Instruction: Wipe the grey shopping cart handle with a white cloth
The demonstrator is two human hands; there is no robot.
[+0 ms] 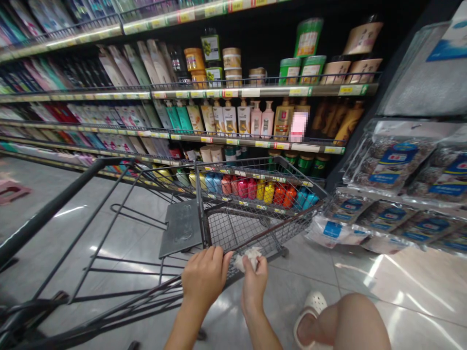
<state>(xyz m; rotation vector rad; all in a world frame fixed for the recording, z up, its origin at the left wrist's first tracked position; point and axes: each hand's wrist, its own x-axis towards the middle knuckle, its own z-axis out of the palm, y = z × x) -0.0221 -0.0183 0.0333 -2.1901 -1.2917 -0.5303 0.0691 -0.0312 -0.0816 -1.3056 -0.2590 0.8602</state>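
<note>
A black wire shopping cart (255,204) stands in the aisle in front of me, its basket holding nothing I can see. My left hand (205,277) is closed over the near lower rim of the basket. My right hand (254,282) pinches a crumpled white tissue or cloth (248,256) against the wire mesh beside it. My bare knee (359,321) and a white clog-style shoe (310,313) show at the bottom right.
Shelves of shampoo bottles, tubes and jars (233,116) run along the aisle behind the cart. A rack of bagged goods (397,194) stands at the right. The cart's long black handle bar (54,209) reaches to the left over the glossy grey tile floor. A pink stool (12,189) sits at far left.
</note>
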